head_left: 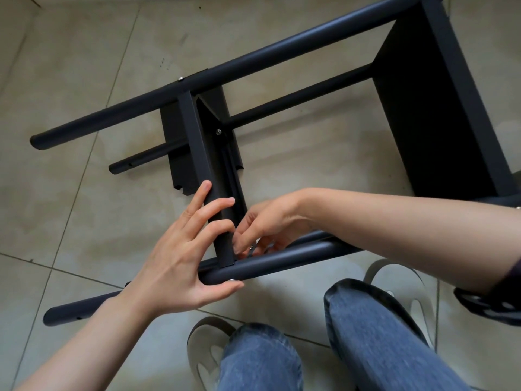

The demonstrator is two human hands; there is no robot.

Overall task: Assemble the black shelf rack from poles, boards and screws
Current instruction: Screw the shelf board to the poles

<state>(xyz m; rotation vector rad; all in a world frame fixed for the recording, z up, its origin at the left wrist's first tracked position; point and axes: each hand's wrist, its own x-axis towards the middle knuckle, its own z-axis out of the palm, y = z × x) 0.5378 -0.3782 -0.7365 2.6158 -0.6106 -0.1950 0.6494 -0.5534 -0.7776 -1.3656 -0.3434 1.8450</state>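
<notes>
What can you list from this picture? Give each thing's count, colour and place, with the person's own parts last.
poles: four, black, lying across the floor
narrow board: one, black, between poles, centre
wide board: one, black, right
screws: three seen, silver, at pole joints
floor: beige tiles
slippers: two, grey, bottom
jeans: blue, bottom
left hand: grips the near pole and narrow board
right hand: pinches something small at the joint

open gap: floor [324,153] between far pole [253,60] and near pole [282,261]
blockers: middle board [203,153], end board [431,117]
near corner: crowded by both hands [180,255]
</notes>
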